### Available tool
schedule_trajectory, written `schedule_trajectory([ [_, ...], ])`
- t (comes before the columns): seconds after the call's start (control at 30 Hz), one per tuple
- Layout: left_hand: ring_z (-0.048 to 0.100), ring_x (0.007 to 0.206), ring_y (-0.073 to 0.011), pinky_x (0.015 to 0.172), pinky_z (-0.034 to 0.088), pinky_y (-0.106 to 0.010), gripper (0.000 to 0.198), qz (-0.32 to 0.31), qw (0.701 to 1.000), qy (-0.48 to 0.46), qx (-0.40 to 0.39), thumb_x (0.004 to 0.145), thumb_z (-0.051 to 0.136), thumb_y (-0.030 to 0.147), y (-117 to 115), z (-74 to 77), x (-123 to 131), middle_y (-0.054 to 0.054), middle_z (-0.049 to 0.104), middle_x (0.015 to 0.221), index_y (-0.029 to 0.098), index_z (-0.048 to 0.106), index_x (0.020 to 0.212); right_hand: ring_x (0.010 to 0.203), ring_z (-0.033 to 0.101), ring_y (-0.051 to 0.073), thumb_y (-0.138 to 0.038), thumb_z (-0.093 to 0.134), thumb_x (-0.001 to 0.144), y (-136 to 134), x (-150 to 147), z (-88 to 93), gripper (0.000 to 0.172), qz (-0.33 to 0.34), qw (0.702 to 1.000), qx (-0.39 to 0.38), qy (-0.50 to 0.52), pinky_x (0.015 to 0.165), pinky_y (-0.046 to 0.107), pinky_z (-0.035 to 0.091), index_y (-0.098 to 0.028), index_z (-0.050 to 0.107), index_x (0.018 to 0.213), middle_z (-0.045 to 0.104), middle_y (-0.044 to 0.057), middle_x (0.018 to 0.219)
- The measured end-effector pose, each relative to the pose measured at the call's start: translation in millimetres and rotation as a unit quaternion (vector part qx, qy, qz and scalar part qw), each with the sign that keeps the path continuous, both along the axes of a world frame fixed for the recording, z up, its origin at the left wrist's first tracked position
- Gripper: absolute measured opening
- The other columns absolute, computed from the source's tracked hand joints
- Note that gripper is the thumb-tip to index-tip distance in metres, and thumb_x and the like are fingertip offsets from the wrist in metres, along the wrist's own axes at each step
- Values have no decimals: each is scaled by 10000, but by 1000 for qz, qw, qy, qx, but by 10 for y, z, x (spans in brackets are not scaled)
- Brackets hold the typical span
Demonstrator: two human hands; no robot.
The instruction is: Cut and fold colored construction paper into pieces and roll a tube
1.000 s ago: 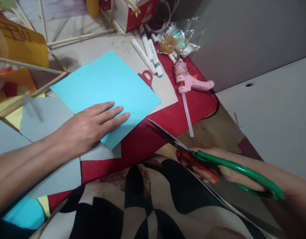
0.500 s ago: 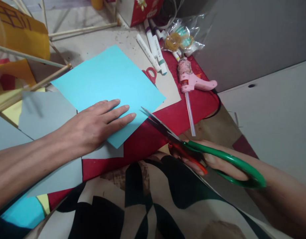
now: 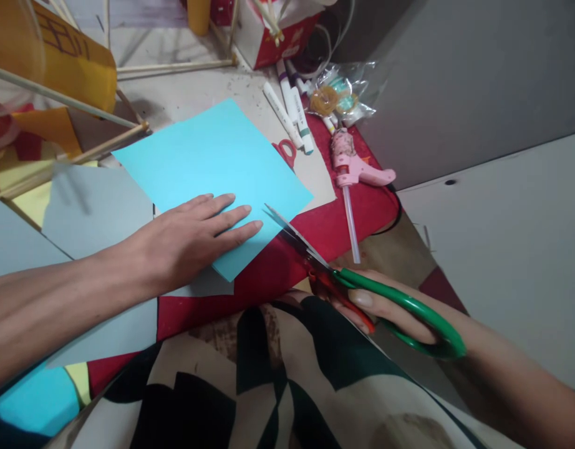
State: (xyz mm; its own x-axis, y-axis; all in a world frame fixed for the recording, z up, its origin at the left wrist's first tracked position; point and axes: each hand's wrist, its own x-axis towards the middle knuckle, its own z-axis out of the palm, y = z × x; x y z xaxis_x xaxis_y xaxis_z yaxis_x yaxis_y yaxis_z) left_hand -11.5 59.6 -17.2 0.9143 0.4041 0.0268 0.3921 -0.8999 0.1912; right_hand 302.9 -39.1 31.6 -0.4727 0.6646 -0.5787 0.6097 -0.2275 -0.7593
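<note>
A sheet of light blue paper point(image 3: 212, 149) lies on the table's corner, with its near corner reaching over a red surface. My left hand point(image 3: 189, 234) is flat on the paper, fingers stretched out toward its right edge. Scissors point(image 3: 400, 299) with one green and one orange-red handle are gripped by my right hand point(image 3: 395, 317), the thumb through the green loop. Their blades are parted at the paper's right edge, the upper one over the sheet. The lower blade goes under the paper, so its tip is hidden.
Grey card point(image 3: 95, 202) lies under my left arm. Beyond the paper are white markers point(image 3: 282, 115), red-handled scissors point(image 3: 286, 151) and a clear bag point(image 3: 343, 93). A pink glue gun point(image 3: 346, 162) rests at right. A stick frame point(image 3: 105, 146) and orange cylinder point(image 3: 82, 62) stand at left.
The view has shifted a little. The scissors' handles have moved left, nearer the paper, while the blades stay about the paper's right edge. My left hand remains flat on the sheet.
</note>
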Motion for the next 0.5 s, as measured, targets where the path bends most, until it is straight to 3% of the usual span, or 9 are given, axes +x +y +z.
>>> schedule_trajectory([
  [0.13, 405, 1443, -317, 1145, 390, -509, 587, 3, 1000, -9, -2, 921, 432, 49, -5, 18, 8, -85, 490, 1537, 216, 443, 1484, 598, 511, 191, -677, 380, 947, -4, -25, 13, 535, -33, 998, -44, 20, 634, 328, 400, -230, 460, 665, 527, 17, 586],
  [0.5, 423, 1433, -319, 1126, 405, -525, 610, 2, 1000, -25, -13, 895, 398, 2, -13, 23, 2, -95, 494, 1531, 213, 470, 1462, 567, 510, 179, -573, 383, 990, -13, -4, -30, 534, -29, 998, -34, 37, 636, 322, 410, -222, 461, 596, 517, 26, 585],
])
